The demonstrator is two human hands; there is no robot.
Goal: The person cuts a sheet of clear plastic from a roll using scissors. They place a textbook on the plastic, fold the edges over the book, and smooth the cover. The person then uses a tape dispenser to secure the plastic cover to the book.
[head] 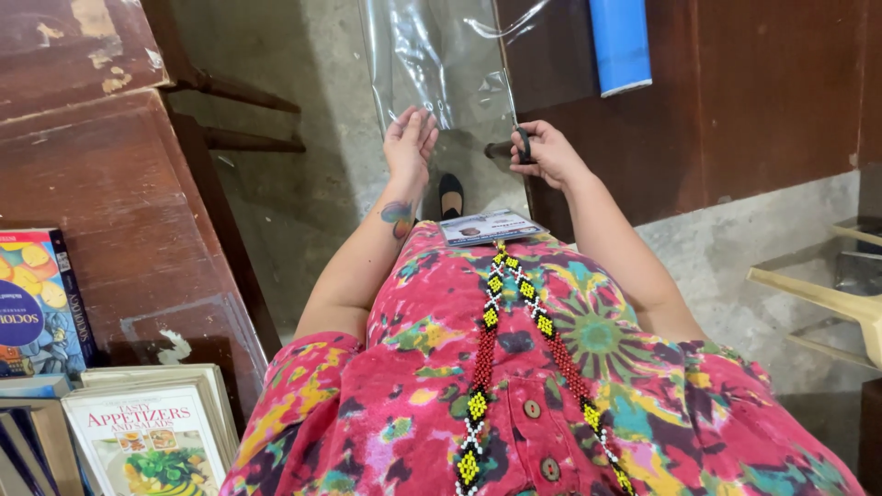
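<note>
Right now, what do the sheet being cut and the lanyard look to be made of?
The sheet looks like thin clear plastic film: see-through, glossy, wrinkled with glare. The lanyard seems to be woven small beads in red, yellow, black and white. The scissors in the right hand show a metal-looking blade and dark handle.

Books (pixel 138 432), blue roll (pixel 620 41), beaded lanyard (pixel 514 312)
</note>
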